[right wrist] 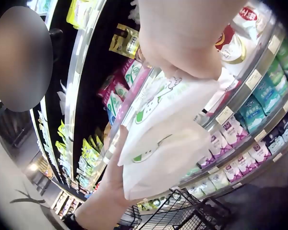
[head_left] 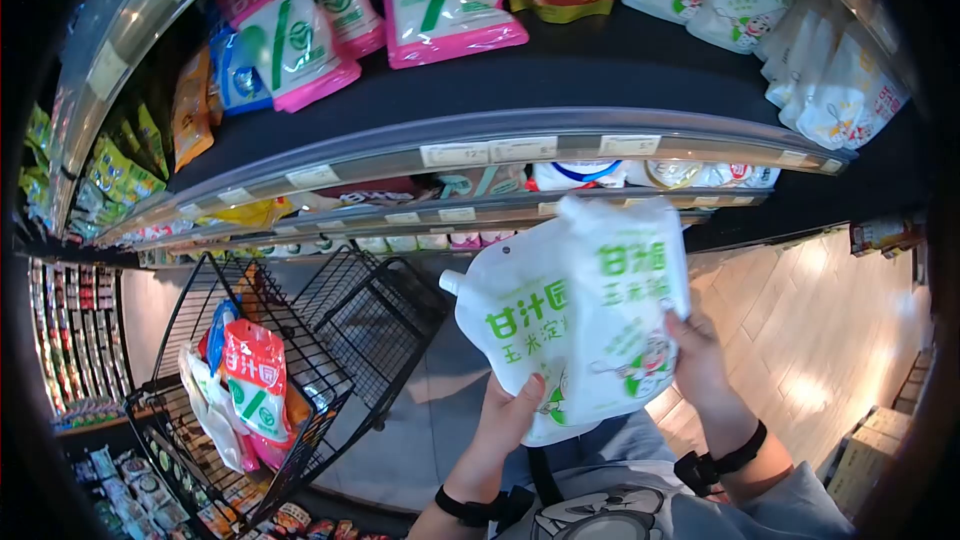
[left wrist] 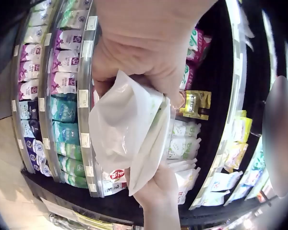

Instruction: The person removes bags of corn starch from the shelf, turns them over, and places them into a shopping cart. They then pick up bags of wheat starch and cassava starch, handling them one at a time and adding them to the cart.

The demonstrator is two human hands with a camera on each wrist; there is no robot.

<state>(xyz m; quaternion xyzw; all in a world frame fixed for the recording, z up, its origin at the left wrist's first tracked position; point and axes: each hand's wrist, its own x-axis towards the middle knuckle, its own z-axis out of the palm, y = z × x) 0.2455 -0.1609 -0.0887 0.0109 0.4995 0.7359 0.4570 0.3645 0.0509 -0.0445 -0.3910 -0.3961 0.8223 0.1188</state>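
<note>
Bags (head_left: pixel 625 320), white with green print, are overlapping before a shelf (head_left: pixel 560 80), the left hand (head_left: pixel 508 415) pinching one, the right hand (head_left: pixel 700 355) pinching the other.

- Left pouch (head_left: pixel 520 285): white, green lettering, corner spout — gripped by the left hand (head_left: pixel 508 414), leaning left.
- Right pouch (head_left: pixel 628 290): white, green print, nearly upright — overlapping the other, gripped by the right hand (head_left: pixel 700 360).

The right hand (right wrist: pixel 185 45) and left hand (right wrist: pixel 110 179) hold green-printed white plastic pouches (right wrist: pixel 175 148); a black wire-mesh cart (right wrist: pixel 175 213) stands near grey-edged shelves (right wrist: pixel 238 100) bearing purple-and-white bags (right wrist: pixel 233 132).
</note>
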